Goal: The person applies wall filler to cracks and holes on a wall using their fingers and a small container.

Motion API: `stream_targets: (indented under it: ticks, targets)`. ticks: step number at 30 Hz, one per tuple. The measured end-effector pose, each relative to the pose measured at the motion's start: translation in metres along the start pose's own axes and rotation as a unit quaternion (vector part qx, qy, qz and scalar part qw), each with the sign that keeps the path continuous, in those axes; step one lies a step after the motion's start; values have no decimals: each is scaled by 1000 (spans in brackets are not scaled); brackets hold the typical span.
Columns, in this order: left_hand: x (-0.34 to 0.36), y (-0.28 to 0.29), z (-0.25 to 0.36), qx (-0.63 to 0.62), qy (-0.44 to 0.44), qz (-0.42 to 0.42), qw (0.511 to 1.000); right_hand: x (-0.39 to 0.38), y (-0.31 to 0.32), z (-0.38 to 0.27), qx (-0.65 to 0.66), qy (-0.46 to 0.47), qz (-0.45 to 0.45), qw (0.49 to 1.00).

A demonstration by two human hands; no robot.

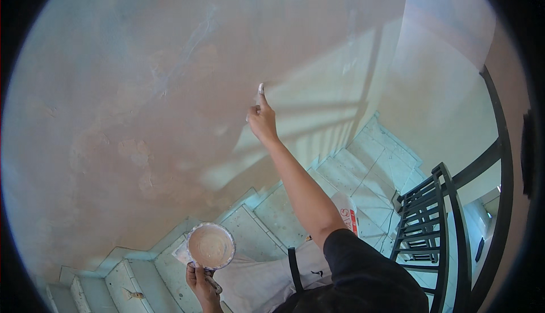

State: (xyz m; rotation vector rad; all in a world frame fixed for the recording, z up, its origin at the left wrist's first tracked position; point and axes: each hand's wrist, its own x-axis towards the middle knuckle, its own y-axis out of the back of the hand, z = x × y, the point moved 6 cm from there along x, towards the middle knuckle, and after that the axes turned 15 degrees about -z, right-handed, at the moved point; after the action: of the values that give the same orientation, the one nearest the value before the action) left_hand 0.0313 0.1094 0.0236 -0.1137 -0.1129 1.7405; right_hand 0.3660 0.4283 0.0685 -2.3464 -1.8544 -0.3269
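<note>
My right hand (260,119) reaches up to the patchy pinkish wall (125,154), its index finger stretched out with a white-coated tip at the surface and the other fingers curled. Low in the view, my left hand (201,284) grips a round cup of pale beige paste (210,245) together with what looks like a tool handle (214,284). Sunlight and railing shadows fall across the wall to the right of my right hand.
Pale tiled stairs (244,228) run along the wall's foot, turning at the right. A white bucket with a red label (349,216) is partly behind my right arm. A black metal railing (440,216) edges the drop at the right.
</note>
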Motion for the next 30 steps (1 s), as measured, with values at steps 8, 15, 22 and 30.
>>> stream_targets:
  ticks: [8,15,22,30]
  targets:
    - [-2,-5,6,-10,9,24,1000,-6,-8,-1,-128,66,-6,990]
    - [-1,2,0,-4,12,25,1000,-11,-26,-14,-214,106,-32,971]
    - [-2,9,-8,-11,37,-4,999,-2,0,4,-68,47,63,995]
    - [-4,8,-7,-6,31,-11,999,-29,-18,-13,-90,246,-48,964]
